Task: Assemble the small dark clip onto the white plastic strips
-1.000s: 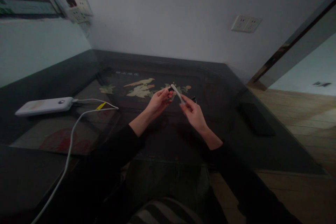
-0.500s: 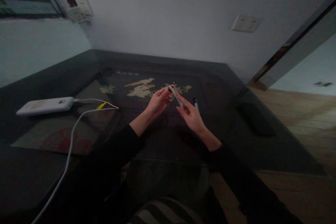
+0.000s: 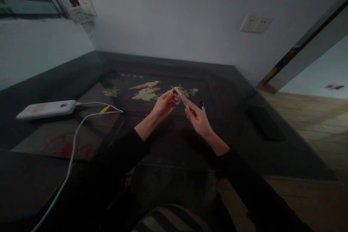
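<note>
- Head view: held above a dark glass-topped table [image 3: 231, 90], a slim white pen-like stick [image 3: 181, 98], pinched between two bare hands over the bird-and-flower inlay [image 3: 145, 92].
- Long axis of the stick running from upper left to lower right, far tip toward the left hand [image 3: 164, 104], near end buried in the right hand [image 3: 198, 119].
- Left hand closed at the fingertips on the stick's far tip, where a small dark piece, perhaps a cap, shows; too dim to tell whether seated or off.
- Right hand wrapped around the lower shaft, fingers curled and clamped on it; a second, dark-tipped pen [image 3: 202, 106] just beyond its knuckles, either tucked in the same hand or lying on the glass, not clear which.
- Both hands equally close to the stick, meeting at it mid-table, black sleeves leading back to the body.
- Well apart on the left: a white power bank [image 3: 46, 109] with a white cable [image 3: 71, 156] trailing off the table's near edge.
- On the wall behind: a double socket [image 3: 255, 24].
</note>
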The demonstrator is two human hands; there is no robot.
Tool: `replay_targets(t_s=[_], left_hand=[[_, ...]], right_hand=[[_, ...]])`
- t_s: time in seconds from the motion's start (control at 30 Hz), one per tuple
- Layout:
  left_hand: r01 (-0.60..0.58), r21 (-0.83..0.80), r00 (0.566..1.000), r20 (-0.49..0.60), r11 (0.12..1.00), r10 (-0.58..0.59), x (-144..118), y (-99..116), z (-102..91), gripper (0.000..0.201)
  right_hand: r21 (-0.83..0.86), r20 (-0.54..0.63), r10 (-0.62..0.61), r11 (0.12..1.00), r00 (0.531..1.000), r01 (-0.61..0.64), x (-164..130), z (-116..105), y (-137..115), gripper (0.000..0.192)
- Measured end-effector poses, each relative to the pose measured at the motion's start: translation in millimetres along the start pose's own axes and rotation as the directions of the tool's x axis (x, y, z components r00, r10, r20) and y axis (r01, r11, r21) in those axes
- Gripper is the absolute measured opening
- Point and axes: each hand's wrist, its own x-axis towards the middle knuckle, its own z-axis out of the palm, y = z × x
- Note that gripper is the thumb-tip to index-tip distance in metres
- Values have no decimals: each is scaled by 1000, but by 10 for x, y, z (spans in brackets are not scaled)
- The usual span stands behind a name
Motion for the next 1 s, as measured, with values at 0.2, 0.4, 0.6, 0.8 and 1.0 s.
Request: replay_targets(t_s=[0.2,0.4,0.6,0.8,1.0], left_hand=[[21,-6,1000,12,1000,-21,-9,6,-1,21],[24,-42,1000,12,999,-24,-11,10,13,23],[17,-69,1000,7,997,-17,15,-15,-10,25],[28,-105,1000,1,994,-28,34,-40,-28,24],[60,-154,998,19,986,-58,18,-49,-16,21]], right_hand=[[-41,-52,22,999,998,-24,13,-28,0,52],[7,5,13,1000,1000,-13,-2,-8,6,53],[91,85,-59,994,995,52,-30,27,5,53],[95,78,-65,994,995,58,-28,32,-1,51],[5,18,-63,998,998,63,-7,11,21,51]])
